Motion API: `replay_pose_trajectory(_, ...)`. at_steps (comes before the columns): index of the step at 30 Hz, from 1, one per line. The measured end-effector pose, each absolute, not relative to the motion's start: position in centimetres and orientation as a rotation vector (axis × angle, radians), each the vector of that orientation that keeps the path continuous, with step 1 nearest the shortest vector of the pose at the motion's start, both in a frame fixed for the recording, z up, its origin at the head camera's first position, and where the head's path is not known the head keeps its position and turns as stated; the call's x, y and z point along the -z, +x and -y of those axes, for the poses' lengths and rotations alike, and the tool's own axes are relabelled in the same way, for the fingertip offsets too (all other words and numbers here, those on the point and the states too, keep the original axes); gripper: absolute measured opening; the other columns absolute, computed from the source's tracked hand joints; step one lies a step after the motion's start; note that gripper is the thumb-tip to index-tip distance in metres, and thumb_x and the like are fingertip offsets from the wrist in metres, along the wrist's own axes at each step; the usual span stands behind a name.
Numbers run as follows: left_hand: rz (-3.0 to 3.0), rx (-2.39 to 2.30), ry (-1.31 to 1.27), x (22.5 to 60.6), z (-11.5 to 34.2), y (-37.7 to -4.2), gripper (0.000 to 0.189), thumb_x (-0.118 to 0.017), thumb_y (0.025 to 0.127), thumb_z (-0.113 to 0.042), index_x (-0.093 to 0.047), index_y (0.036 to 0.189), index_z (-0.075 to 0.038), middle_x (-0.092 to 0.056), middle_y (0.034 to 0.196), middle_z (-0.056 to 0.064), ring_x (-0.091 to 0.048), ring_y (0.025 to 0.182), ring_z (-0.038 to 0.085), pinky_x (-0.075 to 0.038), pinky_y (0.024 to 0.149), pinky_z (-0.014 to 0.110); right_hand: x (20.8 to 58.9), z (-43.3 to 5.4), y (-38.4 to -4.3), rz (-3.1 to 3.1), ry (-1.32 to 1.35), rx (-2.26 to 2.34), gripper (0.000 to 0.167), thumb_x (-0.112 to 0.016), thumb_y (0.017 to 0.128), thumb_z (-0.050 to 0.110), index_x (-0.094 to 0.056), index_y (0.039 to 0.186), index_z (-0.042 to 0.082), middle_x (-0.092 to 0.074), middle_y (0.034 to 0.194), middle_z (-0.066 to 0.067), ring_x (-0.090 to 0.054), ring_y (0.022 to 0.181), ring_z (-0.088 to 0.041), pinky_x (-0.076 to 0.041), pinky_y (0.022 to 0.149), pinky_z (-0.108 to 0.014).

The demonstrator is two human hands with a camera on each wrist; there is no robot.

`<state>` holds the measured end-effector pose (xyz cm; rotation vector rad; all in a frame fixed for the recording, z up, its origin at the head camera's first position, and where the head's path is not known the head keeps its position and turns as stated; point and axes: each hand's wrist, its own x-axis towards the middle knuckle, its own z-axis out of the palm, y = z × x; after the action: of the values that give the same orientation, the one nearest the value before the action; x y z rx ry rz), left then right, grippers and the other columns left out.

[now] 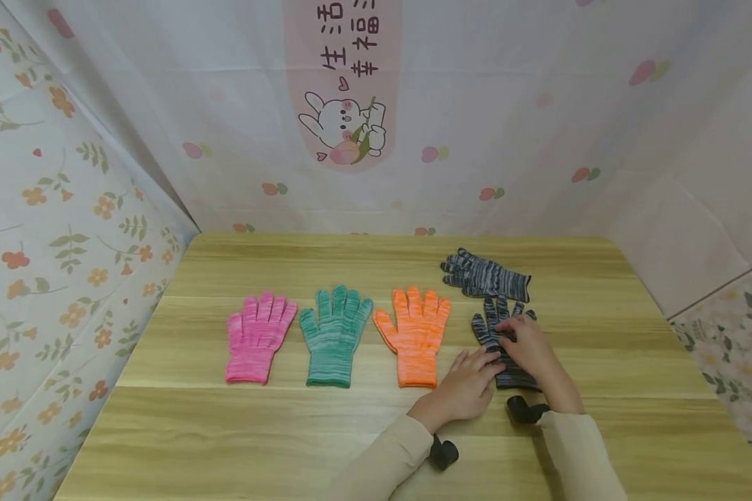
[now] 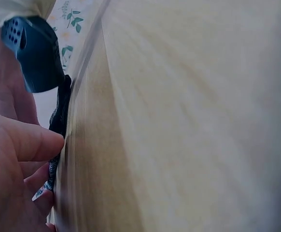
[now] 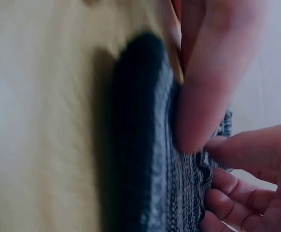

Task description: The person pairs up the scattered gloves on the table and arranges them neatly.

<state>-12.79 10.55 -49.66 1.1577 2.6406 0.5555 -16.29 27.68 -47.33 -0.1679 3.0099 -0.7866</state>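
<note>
A black-and-grey striped knit glove point(image 1: 491, 339) lies on the wooden table, fingers toward the back. My left hand point(image 1: 470, 383) rests at its left edge, fingers extended onto the knit. From the right, my right hand point(image 1: 533, 348) reaches over the same glove and touches its palm area with extended fingers, covering part of it. Close up in the right wrist view, a straight finger point(image 3: 203, 111) presses on the striped knit point(image 3: 164, 193), with the left hand point(image 3: 256, 179) opposite. In the left wrist view the left thumb point(image 2: 39, 141) is beside the dark glove edge.
A matching striped glove point(image 1: 489, 276) lies sideways just behind. To the left, orange point(image 1: 418, 337), green point(image 1: 332, 341) and pink point(image 1: 260, 341) gloves lie flat in a row. Black wrist devices point(image 1: 443, 452) sit under both forearms. A printed curtain point(image 1: 238, 104) hangs behind the table.
</note>
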Motion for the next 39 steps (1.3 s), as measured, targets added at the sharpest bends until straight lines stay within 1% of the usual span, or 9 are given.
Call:
replay_pose_trajectory(8,-2.629,-0.579,1.165,49.8,-10.6,-12.9,0.045,-0.039,0.098,-0.021,-0.038,0.143,-0.022,-0.028,0.152,-0.004,-0.020,0.143,0.017,-0.019,0.115,0.038,47.4,-29.1,-18.7,-2.966,-0.284,0.888,0.018,-0.056,0.088,0.005,-0.060,0.098,-0.009,-0.058,0.093,-0.023,-0.053,0.087,-0.035,-0.043,0.074,-0.047)
replay_pose_trajectory(15,-2.608,-0.591,1.137,49.9,-10.8,-13.0,0.045,-0.039,0.098,-0.023,-0.037,0.143,-0.025,-0.025,0.153,-0.008,-0.017,0.143,0.014,-0.016,0.116,0.035,45.1,-30.7,-21.0,-2.955,-0.161,0.885,0.026,-0.049,0.091,0.006,-0.057,0.108,-0.013,-0.061,0.097,-0.029,-0.057,0.085,-0.038,-0.048,0.068,-0.045)
replay_pose_trajectory(20,-2.597,-0.605,1.137,49.8,-10.7,-12.9,0.046,-0.040,0.097,-0.023,-0.037,0.143,-0.025,-0.025,0.153,-0.007,-0.016,0.143,0.014,-0.016,0.116,0.036,44.7,-31.6,-22.6,-2.954,-0.053,0.770,0.037,-0.045,0.091,0.007,-0.050,0.122,-0.012,-0.058,0.088,-0.035,-0.044,0.051,-0.024,-0.039,0.049,-0.033)
replay_pose_trajectory(22,-2.595,-0.609,1.137,49.7,-10.6,-12.9,0.047,-0.041,0.097,-0.023,-0.036,0.143,-0.024,-0.025,0.153,-0.007,-0.016,0.143,0.014,-0.015,0.116,0.036,44.8,-31.8,-23.0,-2.956,-0.020,0.717,0.040,-0.044,0.091,0.007,-0.047,0.127,-0.011,-0.057,0.082,-0.036,-0.039,0.051,-0.023,-0.032,0.048,-0.029)
replay_pose_trajectory(25,-2.595,-0.611,1.138,49.8,-10.6,-12.9,0.047,-0.041,0.097,-0.023,-0.036,0.144,-0.024,-0.025,0.153,-0.007,-0.016,0.143,0.014,-0.015,0.117,0.036,44.7,-31.7,-23.3,-2.958,-0.020,0.644,0.041,-0.041,0.091,0.007,-0.046,0.129,-0.010,-0.055,0.097,-0.041,-0.048,0.078,-0.042,-0.035,0.056,-0.034)
replay_pose_trajectory(28,-2.595,-0.616,1.142,49.8,-10.5,-13.0,0.047,-0.040,0.097,-0.022,-0.036,0.144,-0.024,-0.025,0.153,-0.006,-0.016,0.143,0.014,-0.015,0.116,0.036,44.9,-31.7,-23.4,-2.952,-0.030,0.615,0.042,-0.040,0.089,0.003,-0.046,0.128,-0.010,-0.056,0.068,-0.026,-0.048,0.082,-0.045,-0.035,0.057,-0.034)
replay_pose_trajectory(32,-2.597,-0.611,1.148,49.8,-10.5,-13.0,0.047,-0.040,0.097,-0.022,-0.036,0.144,-0.024,-0.025,0.153,-0.006,-0.016,0.143,0.014,-0.015,0.117,0.035,45.5,-32.1,-23.5,-2.974,-0.070,0.567,0.045,-0.039,0.082,-0.001,-0.050,0.125,-0.011,-0.045,0.056,-0.010,-0.048,0.081,-0.043,-0.032,0.059,-0.034)
replay_pose_trajectory(34,-2.598,-0.612,1.148,49.8,-10.5,-13.0,0.047,-0.041,0.097,-0.021,-0.036,0.143,-0.024,-0.025,0.153,-0.006,-0.017,0.143,0.014,-0.015,0.116,0.035,45.7,-32.3,-23.5,-2.987,-0.079,0.535,0.047,-0.040,0.079,-0.002,-0.051,0.124,-0.010,-0.050,0.066,-0.017,-0.046,0.091,-0.047,-0.032,0.064,-0.039)
replay_pose_trajectory(39,-2.595,-0.618,1.138,49.6,-10.5,-12.9,0.048,-0.043,0.096,-0.021,-0.036,0.143,-0.024,-0.025,0.153,-0.007,-0.017,0.143,0.014,-0.015,0.117,0.035,45.9,-32.6,-23.6,-3.000,-0.024,0.500,0.049,-0.044,0.076,-0.002,-0.053,0.124,-0.007,-0.051,0.094,-0.032,-0.045,0.084,-0.042,-0.036,0.061,-0.041)
